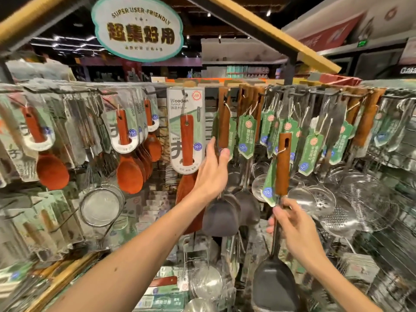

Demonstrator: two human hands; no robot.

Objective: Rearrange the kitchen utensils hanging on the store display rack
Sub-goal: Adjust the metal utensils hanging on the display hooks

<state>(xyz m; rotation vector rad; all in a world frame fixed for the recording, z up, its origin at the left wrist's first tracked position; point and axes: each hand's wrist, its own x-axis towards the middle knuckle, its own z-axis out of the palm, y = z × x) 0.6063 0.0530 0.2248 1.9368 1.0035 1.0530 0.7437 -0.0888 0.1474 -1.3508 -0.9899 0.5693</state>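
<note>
Spatula (283,163), centre-right of frame: shank partly hidden by the gripping right hand (295,226), blade's lower edge hard to make out. Long axis upright, brown wood handle up, dark blade down, green tag (269,188) alongside. Left hand (211,172), centre: thumb and fingers flank a hanging handle (223,122) on the rack (315,93); grip cannot be told

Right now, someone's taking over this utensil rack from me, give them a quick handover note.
Left hand: pinches the brown wooden handle of a dark spatula hanging on the wire display rack.
Right hand: grips the metal shaft of a second black wooden-handled spatula with a green tag, held upright in front of the rack.
Done: that spatula is off the hooks.
Left: hang it on a peg.
</note>
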